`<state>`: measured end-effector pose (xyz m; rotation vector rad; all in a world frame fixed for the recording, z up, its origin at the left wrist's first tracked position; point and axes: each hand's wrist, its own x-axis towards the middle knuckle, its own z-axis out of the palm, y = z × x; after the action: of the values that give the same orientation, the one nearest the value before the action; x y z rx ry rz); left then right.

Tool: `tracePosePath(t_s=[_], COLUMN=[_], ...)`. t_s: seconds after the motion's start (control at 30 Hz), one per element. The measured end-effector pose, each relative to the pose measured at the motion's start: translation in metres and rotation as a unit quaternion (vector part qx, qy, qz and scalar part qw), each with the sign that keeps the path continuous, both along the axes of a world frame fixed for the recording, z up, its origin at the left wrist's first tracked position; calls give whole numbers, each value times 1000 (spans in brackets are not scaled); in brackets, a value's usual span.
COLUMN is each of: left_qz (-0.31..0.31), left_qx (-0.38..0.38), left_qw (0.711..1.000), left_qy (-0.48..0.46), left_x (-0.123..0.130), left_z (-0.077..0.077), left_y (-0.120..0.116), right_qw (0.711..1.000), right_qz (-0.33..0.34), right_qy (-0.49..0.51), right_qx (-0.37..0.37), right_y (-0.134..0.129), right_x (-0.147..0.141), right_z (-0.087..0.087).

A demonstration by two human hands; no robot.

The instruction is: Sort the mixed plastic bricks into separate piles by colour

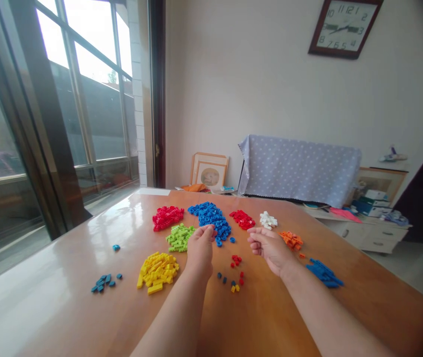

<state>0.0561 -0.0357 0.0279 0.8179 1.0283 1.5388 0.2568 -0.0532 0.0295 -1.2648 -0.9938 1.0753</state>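
Note:
My left hand [201, 248] is closed in a pinch above the table, beside a lime green brick pile [180, 238] and in front of a heap of round blue pieces [211, 218]. Anything between its fingertips is too small to make out. Across a gap, my right hand [270, 249] has its fingers curled and pressed together, near a red pile [242, 219] and an orange pile [291, 240]. What it may hold is hidden. Between the hands and nearer to me lie small red pieces [237, 259], dark blue pieces [224, 280] and yellow pieces [235, 288].
Yellow bricks [157, 271] and dark teal pieces [102, 283] lie to the left, with another red pile [167, 217] farther back. White pieces [268, 220] and long blue pieces [325, 272] are on the right. The glossy wooden table [66, 317] stands before a cloth-covered object [300, 168].

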Motion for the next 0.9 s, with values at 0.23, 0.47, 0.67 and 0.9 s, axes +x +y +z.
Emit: tracePosePath(t_s=[0.23, 0.47, 0.67, 0.9], left_qz=[-19, -52, -67, -93], left_qx=[25, 79, 175, 168], left_qw=[998, 952, 826, 774], left_qy=[51, 293, 531, 603], left_x=[0, 12, 17, 22], left_z=[-7, -33, -46, -47], left_y=[4, 8, 3, 2], right_qw=[978, 940, 906, 895], right_qz=[36, 57, 63, 57], right_qy=[-203, -335, -415, -440], right_qx=[-31, 24, 45, 50], right_y=[0, 8, 8, 10], right_x=[-12, -1, 1, 0], right_z=[-32, -56, -59, -62])
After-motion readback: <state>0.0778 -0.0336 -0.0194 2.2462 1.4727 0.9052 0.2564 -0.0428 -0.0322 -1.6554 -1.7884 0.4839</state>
